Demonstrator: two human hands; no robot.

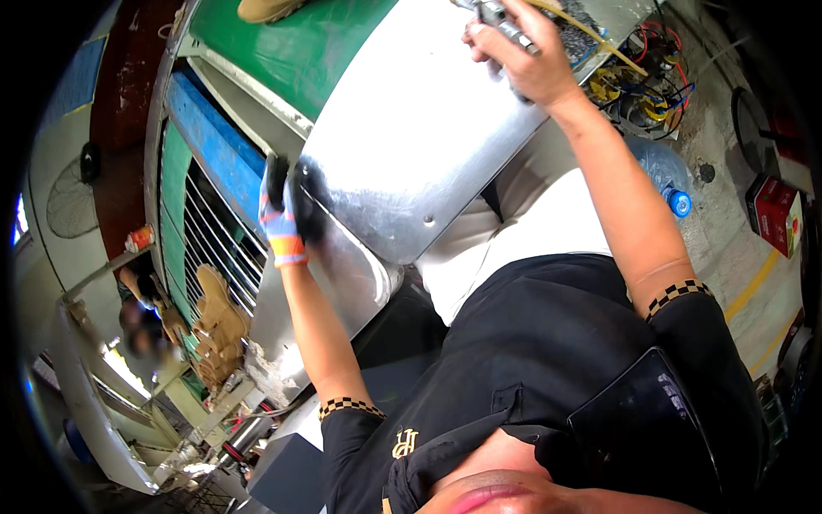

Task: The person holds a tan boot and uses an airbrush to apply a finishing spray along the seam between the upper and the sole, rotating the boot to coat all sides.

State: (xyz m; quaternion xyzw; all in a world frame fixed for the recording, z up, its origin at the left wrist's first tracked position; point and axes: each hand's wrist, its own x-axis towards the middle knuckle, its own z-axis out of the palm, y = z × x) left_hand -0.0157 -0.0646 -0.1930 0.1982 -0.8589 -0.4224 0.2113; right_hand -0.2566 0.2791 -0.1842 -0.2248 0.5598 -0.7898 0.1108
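My right hand [535, 60], bare, is closed round a silver gun-like tool [511, 32] above the far end of a shiny metal sheet. A thin yellow hose [591, 32] runs close by that hand; whether it joins the tool cannot be made out. The curved metal sheet [411, 128] spreads between my arms, over my lap. On its left edge is my left hand [282, 214], in an orange, blue and black glove. Its dark fingers look stretched out along the edge. A dark patch beside them may be their reflection in the metal.
Behind the sheet runs a green belt [257, 64] with a tan boot [269, 8] on it. Several tan boots [218, 330] stand at lower left, near another person [141, 330]. Tangled hoses [651, 94], a water jug [659, 167] and a red box [773, 214] are at right.
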